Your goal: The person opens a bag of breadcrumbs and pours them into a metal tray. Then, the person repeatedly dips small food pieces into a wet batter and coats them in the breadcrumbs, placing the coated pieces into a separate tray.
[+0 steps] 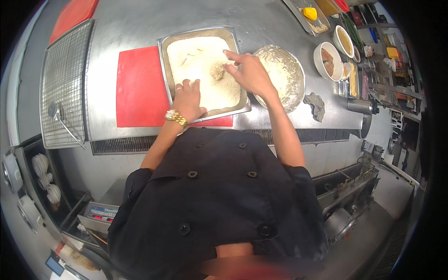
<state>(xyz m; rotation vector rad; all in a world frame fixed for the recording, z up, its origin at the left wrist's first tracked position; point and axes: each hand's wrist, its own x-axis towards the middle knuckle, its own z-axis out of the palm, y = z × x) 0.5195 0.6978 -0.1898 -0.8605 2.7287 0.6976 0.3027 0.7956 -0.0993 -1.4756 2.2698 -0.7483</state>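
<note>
A rectangular steel pan (245,106) is filled with pale breadcrumbs (196,59). My left hand (189,99), with a gold watch at its wrist, rests palm down at the pan's near left side. Its fingertips touch the crumbs. Over the right rim reaches my right hand (246,70), thumb and fingers apart, and I see nothing between them. Just left of its fingertips a crumb-dusted lump (217,72) lies in the breadcrumbs. Beneath my right forearm is a round metal bowl (297,73) with a floury, flaky mixture (280,75) inside. The pan sits partly on a red cutting board (140,87).
A wire rack (64,77) on a tray stands at the left, with a metal utensil (61,119) on it. Right of the bowl lie a crumpled grey cloth (316,105), a white bowl of raw meat (329,61) and a steel tray (308,24) holding a yellow scoop (310,13).
</note>
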